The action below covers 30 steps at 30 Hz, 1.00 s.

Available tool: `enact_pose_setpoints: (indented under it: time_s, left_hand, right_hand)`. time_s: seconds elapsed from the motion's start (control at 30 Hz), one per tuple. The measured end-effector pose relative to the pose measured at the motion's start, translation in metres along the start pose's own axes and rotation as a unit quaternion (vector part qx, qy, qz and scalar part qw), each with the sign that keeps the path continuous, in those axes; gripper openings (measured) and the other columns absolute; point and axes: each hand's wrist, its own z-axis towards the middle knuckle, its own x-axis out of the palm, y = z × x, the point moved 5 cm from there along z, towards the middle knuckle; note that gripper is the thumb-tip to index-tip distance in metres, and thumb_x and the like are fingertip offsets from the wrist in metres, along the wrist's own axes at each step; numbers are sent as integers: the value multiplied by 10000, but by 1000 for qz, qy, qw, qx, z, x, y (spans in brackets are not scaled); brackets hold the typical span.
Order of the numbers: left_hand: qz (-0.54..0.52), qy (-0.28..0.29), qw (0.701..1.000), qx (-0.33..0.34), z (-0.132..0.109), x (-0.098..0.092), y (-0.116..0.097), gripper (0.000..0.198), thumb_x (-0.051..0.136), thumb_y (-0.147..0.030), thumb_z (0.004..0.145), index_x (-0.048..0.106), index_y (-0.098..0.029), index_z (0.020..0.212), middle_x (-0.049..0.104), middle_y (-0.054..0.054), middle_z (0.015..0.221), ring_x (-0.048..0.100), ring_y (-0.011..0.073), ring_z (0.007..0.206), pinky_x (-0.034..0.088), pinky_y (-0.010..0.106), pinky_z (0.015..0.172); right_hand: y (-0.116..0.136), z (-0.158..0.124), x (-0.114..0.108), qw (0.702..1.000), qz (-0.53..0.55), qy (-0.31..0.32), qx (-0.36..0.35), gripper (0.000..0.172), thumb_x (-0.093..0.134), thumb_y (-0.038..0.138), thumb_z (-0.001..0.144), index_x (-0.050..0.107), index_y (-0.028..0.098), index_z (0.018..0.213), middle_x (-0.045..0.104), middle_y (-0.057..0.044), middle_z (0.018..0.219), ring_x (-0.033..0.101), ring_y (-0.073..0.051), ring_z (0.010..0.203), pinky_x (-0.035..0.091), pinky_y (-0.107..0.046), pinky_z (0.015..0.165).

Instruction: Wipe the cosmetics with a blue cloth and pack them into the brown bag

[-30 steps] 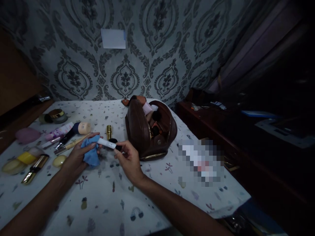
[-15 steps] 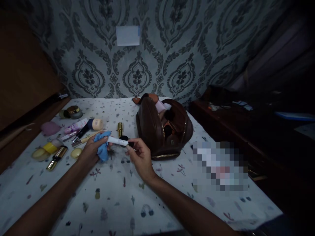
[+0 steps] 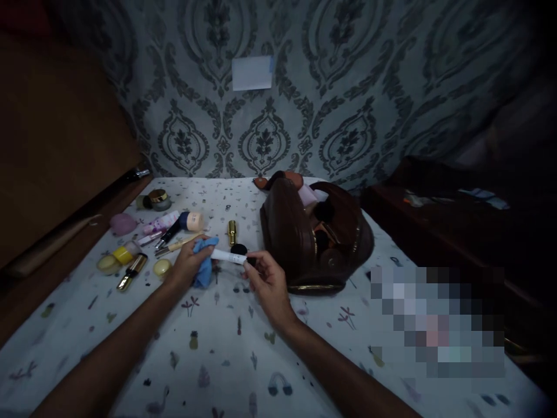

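Observation:
My left hand [image 3: 187,268] is closed around a small blue cloth [image 3: 203,266] and presses it against one end of a thin white tube [image 3: 227,256]. My right hand [image 3: 267,283] pinches the tube's other, dark-capped end. Both hands hover just above the patterned white cloth on the table [image 3: 226,354]. Directly right of my hands an open brown leather pouch [image 3: 313,235] lies with cosmetics showing inside.
Loose cosmetics lie at the left: a gold lipstick [image 3: 131,272], yellow round pots [image 3: 162,267], a pink tube [image 3: 162,222], a small jar [image 3: 159,199], a gold cap [image 3: 232,231]. A wooden board [image 3: 56,157] borders the left; dark furniture [image 3: 456,226] stands at the right.
The camera view has swung left, so everything sits further right in the picture. My hands keep the same hold on the cloth and the tube.

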Motion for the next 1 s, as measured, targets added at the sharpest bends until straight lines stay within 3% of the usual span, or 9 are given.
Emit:
enact_pose_setpoints:
  time_s: [0.13, 0.27, 0.43, 0.6, 0.8, 0.9, 1.0]
  left_hand:
    - [99, 18, 994, 39, -7, 1, -8, 189, 693, -299, 781, 623, -182, 911, 593, -81, 532, 482, 68, 413, 341, 141, 391]
    - [104, 27, 993, 41, -7, -1, -8, 162, 643, -299, 825, 627, -176, 929, 615, -72, 558, 550, 91, 489, 403, 154, 450]
    - [102, 27, 993, 46, -6, -2, -6, 151, 617, -307, 845, 612, -177, 921, 600, -78, 541, 512, 72, 453, 373, 142, 434]
    - [75, 13, 996, 56, -4, -2, -8, 258, 728, -330, 752, 617, -177, 928, 595, -73, 574, 545, 83, 457, 393, 142, 413]
    - [-64, -50, 996, 27, -3, -4, -8, 421, 856, -259, 582, 629, -163, 923, 608, -61, 644, 581, 86, 471, 506, 168, 449]
    - [-83, -74, 994, 8, -12, 1, -16, 458, 866, -228, 568, 632, -180, 959, 616, -70, 673, 582, 75, 475, 520, 156, 458]
    - [-66, -66, 995, 38, -21, 9, -29, 470, 883, -255, 569, 641, -189, 965, 634, -65, 713, 591, 64, 499, 518, 128, 475]
  right_hand:
    - [-6, 2, -1, 1000, -20, 8, 12, 277, 672, 438, 831, 616, 199, 959, 519, 26, 701, 521, -130, 603, 374, -218, 464]
    - [-9, 2, -1, 999, -31, 16, 15, 301, 663, 472, 837, 602, 201, 954, 519, 30, 688, 495, -126, 570, 369, -229, 473]
    - [-9, 0, -1, 994, -109, 28, -16, 249, 615, 435, 868, 612, 196, 938, 531, 23, 696, 497, -132, 598, 398, -246, 539]
    - [2, -3, 2, 977, -199, 38, -69, 143, 595, 345, 873, 612, 204, 858, 599, 2, 744, 521, -136, 621, 406, -250, 567]
    - [26, -11, 7, 956, -248, 61, -142, 75, 572, 252, 885, 638, 220, 902, 641, -16, 802, 580, -160, 684, 422, -261, 619]
    - [32, -14, 9, 950, -264, 90, -137, 126, 591, 201, 855, 640, 237, 965, 638, -1, 796, 561, -160, 659, 405, -260, 620]
    - [36, -16, 10, 952, -256, 113, -122, 169, 600, 170, 846, 627, 247, 993, 601, 32, 740, 528, -146, 616, 372, -244, 595]
